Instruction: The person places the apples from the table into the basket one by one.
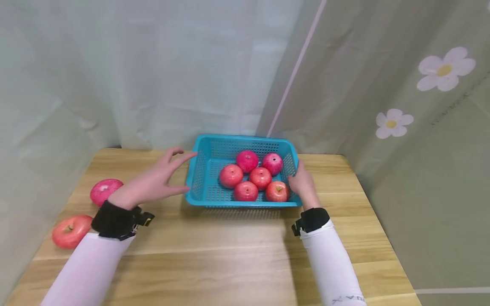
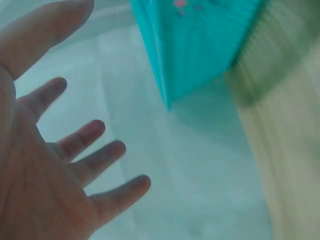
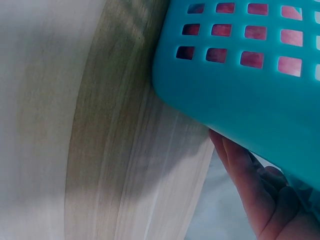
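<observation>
A blue plastic basket [image 1: 208, 204] with perforated walls holds several red apples [image 1: 260, 177]. At its right end my right hand [image 1: 302, 182] grips the rim, the thumb on the inner side. Fingers curl against the basket's outside [image 3: 225, 95] in the right wrist view, where the right hand [image 3: 265, 200] is partly hidden by the wall. My left hand [image 1: 158, 176] has its thumb and fingers spread at the left end. In the left wrist view, a gap separates the left hand [image 2: 55, 165] from the basket [image 2: 200, 45].
Left of the left forearm, a pinkish-red apple [image 1: 104, 190] and a larger red apple [image 1: 69, 231] lie on the wooden table [image 1: 214, 263]. Behind the table hangs a pale curtain [image 1: 183, 76]; on the right it carries white flower prints [image 1: 445, 70].
</observation>
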`<state>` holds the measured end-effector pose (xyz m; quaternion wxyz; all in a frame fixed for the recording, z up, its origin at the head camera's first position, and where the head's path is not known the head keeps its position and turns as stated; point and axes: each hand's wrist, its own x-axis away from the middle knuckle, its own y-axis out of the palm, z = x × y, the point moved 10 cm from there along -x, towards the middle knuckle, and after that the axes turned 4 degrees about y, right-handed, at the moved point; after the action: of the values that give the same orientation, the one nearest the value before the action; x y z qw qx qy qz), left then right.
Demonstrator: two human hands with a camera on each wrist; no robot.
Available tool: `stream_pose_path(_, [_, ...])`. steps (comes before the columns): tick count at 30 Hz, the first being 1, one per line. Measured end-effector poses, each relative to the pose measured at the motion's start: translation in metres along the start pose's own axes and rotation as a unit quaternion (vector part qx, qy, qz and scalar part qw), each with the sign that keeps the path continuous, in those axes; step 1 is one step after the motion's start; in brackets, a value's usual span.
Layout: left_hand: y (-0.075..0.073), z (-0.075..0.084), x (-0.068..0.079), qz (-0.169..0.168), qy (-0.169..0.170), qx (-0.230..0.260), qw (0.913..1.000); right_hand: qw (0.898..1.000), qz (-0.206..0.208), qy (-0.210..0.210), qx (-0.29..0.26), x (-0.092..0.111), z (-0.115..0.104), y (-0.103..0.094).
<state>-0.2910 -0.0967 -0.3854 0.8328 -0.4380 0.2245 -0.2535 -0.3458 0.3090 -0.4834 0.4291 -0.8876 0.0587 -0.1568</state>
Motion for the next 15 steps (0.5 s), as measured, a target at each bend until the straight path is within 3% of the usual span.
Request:
stream_pose_path(6, [-0.012, -0.016, 0.069, 0.067, -0.026, -0.049, 0.9962, 1.000, -0.007, -0.002, 0.001, 0.000, -0.001, -0.001])
stream_pose_path(10, [-0.016, -0.022, 0.102, 0.099, -0.024, -0.079, 0.9917, 1.000, -0.005, 0.003, 0.001, -0.001, 0.003, -0.002])
stream_pose_path(15, [-0.027, -0.033, 0.144, 0.145, -0.013, -0.080, 0.9861, 1.000, -0.011, 0.004, 0.000, 0.000, 0.002, 0.001])
